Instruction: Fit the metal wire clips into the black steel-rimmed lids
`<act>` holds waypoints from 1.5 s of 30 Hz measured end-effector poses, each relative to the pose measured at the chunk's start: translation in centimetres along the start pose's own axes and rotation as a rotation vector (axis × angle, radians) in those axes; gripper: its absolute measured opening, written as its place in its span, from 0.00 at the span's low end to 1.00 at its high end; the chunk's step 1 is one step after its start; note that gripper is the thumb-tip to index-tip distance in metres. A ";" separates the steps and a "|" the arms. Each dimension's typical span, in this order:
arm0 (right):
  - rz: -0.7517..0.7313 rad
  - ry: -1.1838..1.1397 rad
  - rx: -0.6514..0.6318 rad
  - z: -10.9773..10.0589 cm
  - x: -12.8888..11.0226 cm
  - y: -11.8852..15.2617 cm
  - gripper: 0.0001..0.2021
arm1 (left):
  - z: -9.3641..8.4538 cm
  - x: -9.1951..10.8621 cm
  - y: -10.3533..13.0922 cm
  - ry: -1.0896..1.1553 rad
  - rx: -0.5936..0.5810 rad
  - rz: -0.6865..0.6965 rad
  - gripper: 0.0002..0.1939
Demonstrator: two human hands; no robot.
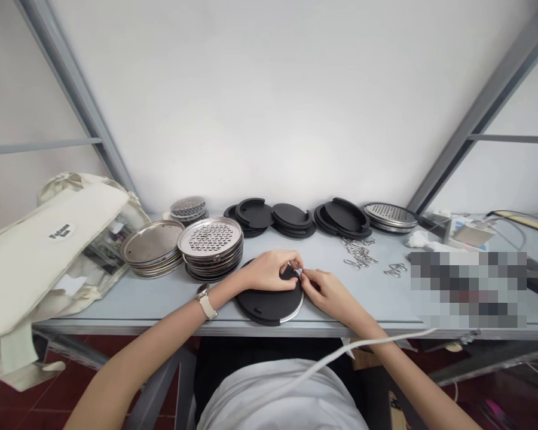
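On the bench edge in front of me lies a round black disc (pixel 260 298), with a strip of bright metal rim along its lower right side and a small slot near its front. My left hand (pixel 272 270) rests over the disc from the left, thumb and fingers curled around a small shiny wire clip (pixel 297 273) at its upper right edge. From the other side, the fingertips of my right hand (pixel 326 291) pinch the same clip. Fingers partly hide it. Loose wire clips (pixel 361 252) lie in a pile to the right, with several more clips (pixel 394 270) beyond.
Left of the disc stand stacked perforated metal grater discs (pixel 210 239) and plain metal plates (pixel 152 242). Black round holders (pixel 291 218) line the wall, beside more grater discs (pixel 391 216). A cream bag (pixel 67 239) sits far left. A white cable (pixel 341 352) crosses above my lap.
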State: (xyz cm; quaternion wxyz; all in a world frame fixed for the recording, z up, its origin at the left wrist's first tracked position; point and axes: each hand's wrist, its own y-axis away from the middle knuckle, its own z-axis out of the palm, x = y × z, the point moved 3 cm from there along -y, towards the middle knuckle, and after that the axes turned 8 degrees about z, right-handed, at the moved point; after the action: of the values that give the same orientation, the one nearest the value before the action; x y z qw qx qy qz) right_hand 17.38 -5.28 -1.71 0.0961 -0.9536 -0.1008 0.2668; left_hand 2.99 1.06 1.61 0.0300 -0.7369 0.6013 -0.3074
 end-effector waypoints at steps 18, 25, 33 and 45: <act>0.002 -0.015 -0.009 0.2 0.2 0.1 0.14 | 0.3 -0.7 -0.2 0.173 0.016 -0.010 0.17; 0.011 -0.010 0.031 0.2 0.3 0.1 0.14 | 0.3 -0.8 -0.2 0.190 0.005 -0.034 0.18; 0.023 -0.017 0.058 0.1 0.3 0.2 0.14 | 0.3 -0.8 -0.2 0.222 0.020 -0.013 0.18; 0.054 -0.085 0.063 0.1 0.4 0.2 0.14 | 0.4 -0.9 -0.2 0.230 0.020 -0.037 0.19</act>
State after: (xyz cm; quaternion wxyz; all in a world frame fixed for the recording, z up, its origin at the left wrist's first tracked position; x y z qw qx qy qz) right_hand 17.69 -5.41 -2.00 0.1143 -0.9403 -0.0705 0.3127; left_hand 3.26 1.76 1.02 -0.0373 -0.7073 0.5841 -0.3965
